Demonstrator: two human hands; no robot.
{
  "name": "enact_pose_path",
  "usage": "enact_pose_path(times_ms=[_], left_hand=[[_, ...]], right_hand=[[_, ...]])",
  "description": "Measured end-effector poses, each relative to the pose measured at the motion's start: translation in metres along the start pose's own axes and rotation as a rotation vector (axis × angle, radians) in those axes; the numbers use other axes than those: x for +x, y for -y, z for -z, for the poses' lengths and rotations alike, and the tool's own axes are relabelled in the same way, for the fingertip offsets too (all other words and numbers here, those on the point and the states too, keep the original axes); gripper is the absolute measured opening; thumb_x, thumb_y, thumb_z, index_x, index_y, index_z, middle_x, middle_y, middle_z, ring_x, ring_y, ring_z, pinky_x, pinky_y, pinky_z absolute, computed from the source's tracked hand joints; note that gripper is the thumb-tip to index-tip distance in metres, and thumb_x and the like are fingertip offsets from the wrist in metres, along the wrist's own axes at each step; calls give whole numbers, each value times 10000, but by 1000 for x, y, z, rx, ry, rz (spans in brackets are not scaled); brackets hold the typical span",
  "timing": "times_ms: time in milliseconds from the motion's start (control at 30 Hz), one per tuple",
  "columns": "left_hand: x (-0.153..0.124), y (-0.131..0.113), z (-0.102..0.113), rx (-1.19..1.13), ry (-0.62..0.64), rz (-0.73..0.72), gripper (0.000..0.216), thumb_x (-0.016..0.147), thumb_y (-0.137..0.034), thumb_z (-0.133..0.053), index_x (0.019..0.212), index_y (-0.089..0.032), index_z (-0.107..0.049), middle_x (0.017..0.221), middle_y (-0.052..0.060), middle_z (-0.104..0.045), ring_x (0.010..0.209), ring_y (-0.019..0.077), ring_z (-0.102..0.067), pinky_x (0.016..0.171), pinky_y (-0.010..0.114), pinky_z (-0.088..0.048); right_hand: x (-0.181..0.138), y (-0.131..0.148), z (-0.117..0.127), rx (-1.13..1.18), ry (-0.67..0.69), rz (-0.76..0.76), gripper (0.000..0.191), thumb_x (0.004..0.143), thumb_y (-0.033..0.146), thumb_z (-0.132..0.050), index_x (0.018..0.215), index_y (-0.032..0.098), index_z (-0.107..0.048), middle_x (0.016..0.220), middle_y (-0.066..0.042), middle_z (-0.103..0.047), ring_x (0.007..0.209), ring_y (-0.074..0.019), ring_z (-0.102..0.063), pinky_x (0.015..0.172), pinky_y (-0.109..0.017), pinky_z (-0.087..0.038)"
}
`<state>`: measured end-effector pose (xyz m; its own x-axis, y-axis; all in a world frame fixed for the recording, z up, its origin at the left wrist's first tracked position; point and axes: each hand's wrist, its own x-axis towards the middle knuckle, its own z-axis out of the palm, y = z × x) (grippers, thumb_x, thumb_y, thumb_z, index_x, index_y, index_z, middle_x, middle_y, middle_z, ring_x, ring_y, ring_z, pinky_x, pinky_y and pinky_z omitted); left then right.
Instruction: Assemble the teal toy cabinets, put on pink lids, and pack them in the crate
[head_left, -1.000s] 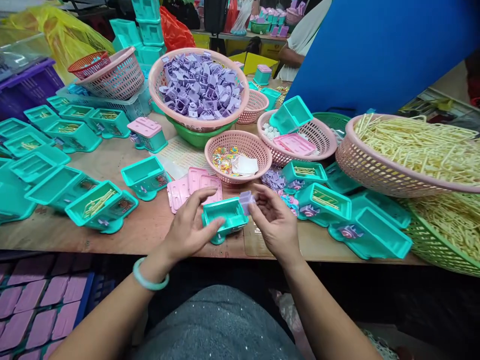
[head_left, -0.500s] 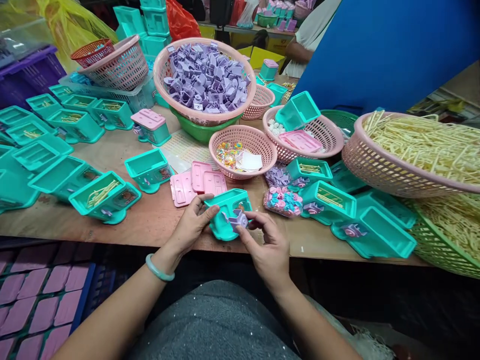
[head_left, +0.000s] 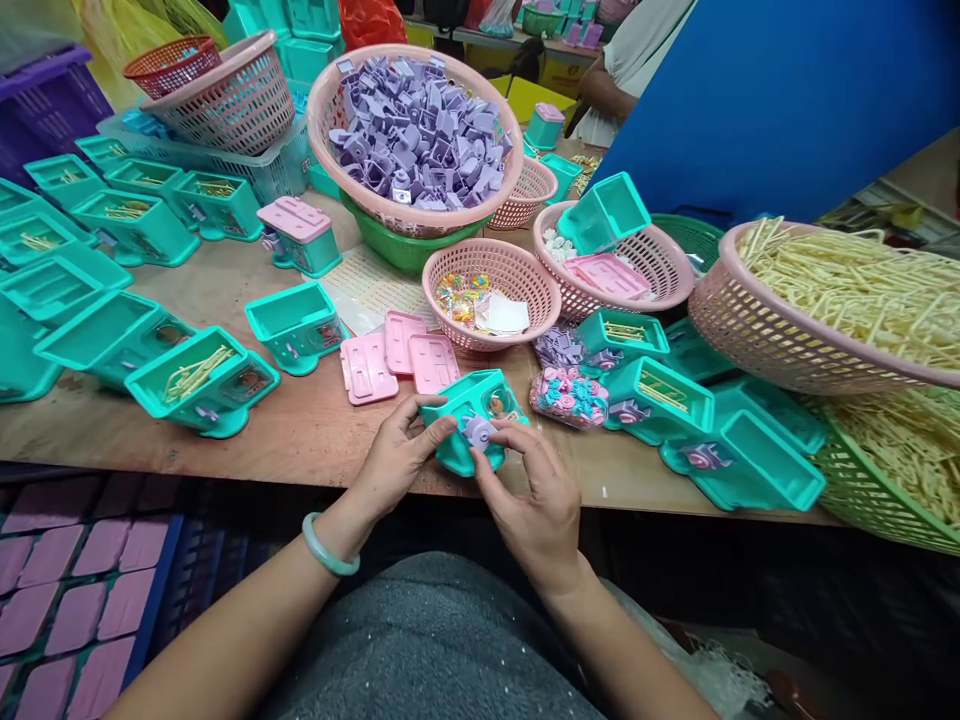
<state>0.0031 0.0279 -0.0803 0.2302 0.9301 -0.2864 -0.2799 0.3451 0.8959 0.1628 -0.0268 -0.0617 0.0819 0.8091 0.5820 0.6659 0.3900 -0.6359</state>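
Note:
My left hand grips a teal plastic box by its left side, tilted at the table's front edge. Between the thumb and fingers of my right hand is a small purple plastic part, held against the front face of the box. Whether the part is seated there I cannot tell. Several pink lids lie just behind the box. To the right sits a clear pack of pink and blue rosettes, beside more teal boxes that carry purple parts.
A pink basket heaped with purple parts stands at the back. Nearer is a smaller pink basket with colourful pieces. Yellow strands fill a large basket at right. Teal boxes crowd the left. A person's arm shows behind.
The purple part has come up against the front of the teal box, where it was tilted before. Both hands have shifted slightly right with the box, and the view has moved a little.

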Motion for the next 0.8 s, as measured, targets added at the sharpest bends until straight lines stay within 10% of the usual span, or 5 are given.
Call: enact_pose_path(times_ms=[167,800], left_hand=[[-3,4,-1,-5,1,18,567,671,-555,-909,1025,-195,-651,877,7,-728,789,150,-668,691,247,-527],[-1,2,5,128,74,5,422,740,-366,-860,1051,-157,-666,856,17,-734,810,152,-685,710,254,-589]], right_hand=[[-6,1,2,62,-36,-140,118,923,196,-733,1010,257,-681,1009,-45,-767,944,-217,-753,881,-403,-637],[-11,0,0,-168,-15,120,207,891,94,-748,1031,166,-614,1012,-133,-726,960,-217,-741,850,-348,-643]])
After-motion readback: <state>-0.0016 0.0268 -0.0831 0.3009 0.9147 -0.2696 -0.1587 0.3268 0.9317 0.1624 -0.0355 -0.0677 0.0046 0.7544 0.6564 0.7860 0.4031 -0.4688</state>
